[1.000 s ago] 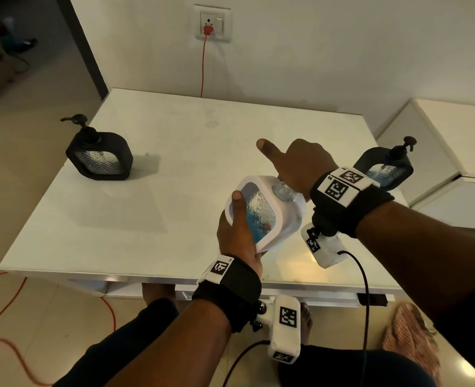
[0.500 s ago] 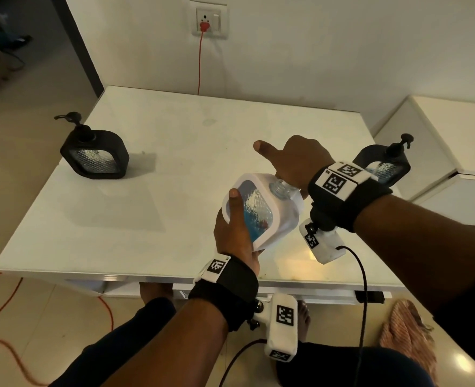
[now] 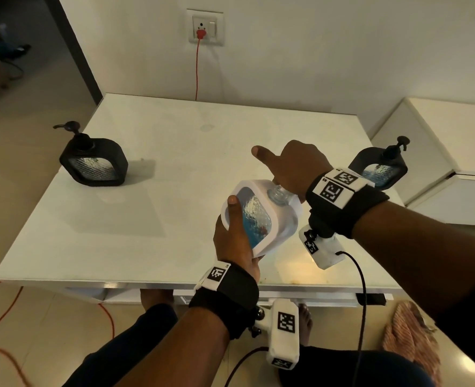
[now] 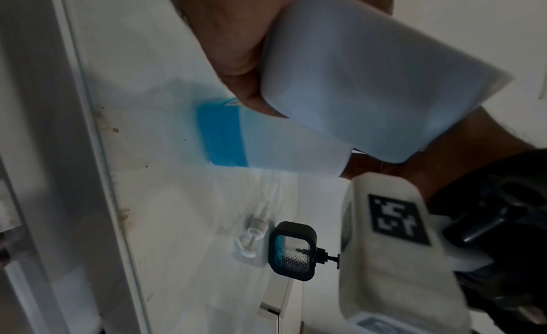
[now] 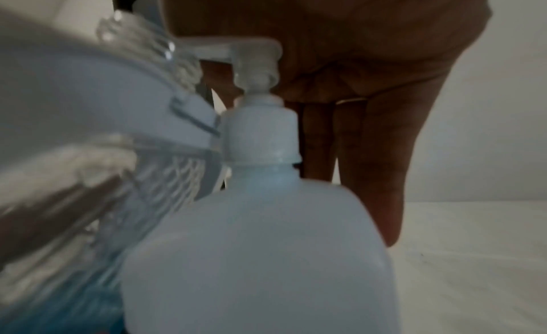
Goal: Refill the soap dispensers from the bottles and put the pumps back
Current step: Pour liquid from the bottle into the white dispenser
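My left hand [image 3: 234, 236] grips a white soap dispenser [image 3: 261, 219] and holds it tilted above the table's front edge, thumb across its clear window. The dispenser's glass neck [image 5: 148, 39] is open, with no pump in it. Blue liquid fills its lower part. A white refill bottle [image 5: 254, 257] with a blue label [image 4: 222, 135] stands just right of it. My right hand [image 3: 294, 166] lies palm down on the bottle's pump head [image 5: 254, 51], fingers pointing down, thumb stuck out. The nozzle points at the glass neck. A loose white pump [image 4: 254, 231] lies on the table.
One black dispenser [image 3: 94, 163] with its pump on stands at the white table's [image 3: 147, 224] left edge. Another black dispenser [image 3: 378, 169] stands at the right edge, beside the loose pump. A white cabinet [image 3: 440, 163] is to the right. A red cable [image 3: 197, 71] hangs down the wall.
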`<state>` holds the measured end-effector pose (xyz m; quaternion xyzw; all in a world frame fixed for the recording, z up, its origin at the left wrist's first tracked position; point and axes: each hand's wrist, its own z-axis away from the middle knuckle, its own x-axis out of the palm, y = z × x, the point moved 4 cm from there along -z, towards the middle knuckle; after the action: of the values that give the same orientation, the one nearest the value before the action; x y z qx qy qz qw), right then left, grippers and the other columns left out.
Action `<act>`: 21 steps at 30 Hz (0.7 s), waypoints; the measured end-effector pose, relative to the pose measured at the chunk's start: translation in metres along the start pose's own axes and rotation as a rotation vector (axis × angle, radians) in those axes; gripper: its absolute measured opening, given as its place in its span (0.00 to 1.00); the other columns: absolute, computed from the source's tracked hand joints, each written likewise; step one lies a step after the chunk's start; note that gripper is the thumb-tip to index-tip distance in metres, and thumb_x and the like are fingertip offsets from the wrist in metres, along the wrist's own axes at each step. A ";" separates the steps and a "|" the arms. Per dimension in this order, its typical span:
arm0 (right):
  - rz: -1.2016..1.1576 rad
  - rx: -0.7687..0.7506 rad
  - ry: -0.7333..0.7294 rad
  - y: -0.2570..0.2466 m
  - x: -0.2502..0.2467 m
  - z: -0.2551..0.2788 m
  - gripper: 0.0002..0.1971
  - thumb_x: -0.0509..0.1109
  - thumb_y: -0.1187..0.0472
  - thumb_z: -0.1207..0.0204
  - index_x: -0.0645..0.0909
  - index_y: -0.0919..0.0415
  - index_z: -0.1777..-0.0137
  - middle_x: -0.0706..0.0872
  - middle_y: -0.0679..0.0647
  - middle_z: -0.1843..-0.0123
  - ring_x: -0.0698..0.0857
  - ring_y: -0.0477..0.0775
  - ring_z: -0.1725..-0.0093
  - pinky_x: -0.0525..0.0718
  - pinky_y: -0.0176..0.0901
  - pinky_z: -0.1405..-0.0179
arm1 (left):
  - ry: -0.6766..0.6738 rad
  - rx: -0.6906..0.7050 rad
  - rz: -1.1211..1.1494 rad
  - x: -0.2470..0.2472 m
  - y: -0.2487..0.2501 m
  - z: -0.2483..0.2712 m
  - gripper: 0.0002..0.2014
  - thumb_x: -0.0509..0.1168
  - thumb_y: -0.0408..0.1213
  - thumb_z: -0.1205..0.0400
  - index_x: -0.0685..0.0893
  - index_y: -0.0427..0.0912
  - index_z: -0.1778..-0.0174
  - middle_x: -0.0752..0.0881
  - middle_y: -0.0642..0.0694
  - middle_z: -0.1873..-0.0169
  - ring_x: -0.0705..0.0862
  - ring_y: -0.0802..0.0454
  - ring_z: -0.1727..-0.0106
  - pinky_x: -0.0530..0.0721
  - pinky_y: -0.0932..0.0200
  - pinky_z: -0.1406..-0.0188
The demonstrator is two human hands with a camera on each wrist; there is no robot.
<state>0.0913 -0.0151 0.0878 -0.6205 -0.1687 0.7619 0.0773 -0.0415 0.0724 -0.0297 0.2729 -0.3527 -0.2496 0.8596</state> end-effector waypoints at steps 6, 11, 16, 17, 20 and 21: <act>0.002 -0.006 0.015 -0.001 -0.001 0.000 0.38 0.53 0.23 0.21 0.82 0.60 0.64 0.92 0.56 0.59 0.87 0.59 0.63 0.89 0.55 0.50 | 0.010 0.004 -0.016 -0.001 -0.001 -0.002 0.36 0.69 0.73 0.28 0.81 0.61 0.26 0.90 0.45 0.34 0.89 0.38 0.35 0.92 0.32 0.40; -0.010 -0.002 -0.084 -0.008 -0.005 0.001 0.49 0.47 0.19 0.25 0.88 0.67 0.54 0.93 0.58 0.56 0.88 0.60 0.63 0.90 0.60 0.47 | 0.004 -0.005 -0.003 -0.001 0.000 0.000 0.40 0.68 0.74 0.33 0.81 0.61 0.25 0.90 0.46 0.34 0.89 0.39 0.35 0.91 0.32 0.39; 0.023 -0.013 -0.003 -0.006 -0.001 0.001 0.41 0.51 0.22 0.22 0.83 0.61 0.61 0.92 0.55 0.59 0.87 0.59 0.65 0.90 0.58 0.49 | 0.022 -0.014 -0.005 -0.002 0.000 -0.002 0.30 0.68 0.70 0.21 0.81 0.61 0.26 0.90 0.46 0.35 0.90 0.39 0.36 0.92 0.32 0.40; 0.025 -0.016 0.014 -0.005 -0.001 0.000 0.39 0.52 0.23 0.22 0.82 0.61 0.62 0.92 0.55 0.60 0.87 0.59 0.64 0.90 0.57 0.49 | 0.023 -0.013 -0.008 -0.002 0.000 -0.002 0.32 0.68 0.71 0.23 0.81 0.61 0.25 0.90 0.46 0.35 0.90 0.39 0.36 0.92 0.32 0.40; 0.034 -0.023 0.037 -0.001 0.000 -0.002 0.38 0.52 0.23 0.22 0.82 0.60 0.62 0.92 0.55 0.60 0.87 0.59 0.63 0.90 0.57 0.48 | 0.025 -0.005 -0.012 -0.001 0.000 0.001 0.37 0.69 0.73 0.28 0.81 0.61 0.25 0.90 0.46 0.35 0.90 0.39 0.37 0.92 0.31 0.40; 0.026 -0.021 0.026 -0.002 0.000 -0.002 0.39 0.52 0.22 0.22 0.83 0.61 0.61 0.92 0.55 0.60 0.87 0.59 0.64 0.90 0.58 0.48 | 0.022 -0.001 -0.011 -0.001 0.001 0.001 0.39 0.69 0.74 0.31 0.80 0.61 0.24 0.90 0.46 0.35 0.90 0.39 0.37 0.92 0.32 0.41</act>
<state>0.0931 -0.0134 0.0881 -0.6332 -0.1675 0.7530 0.0629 -0.0429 0.0731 -0.0287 0.2770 -0.3416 -0.2514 0.8622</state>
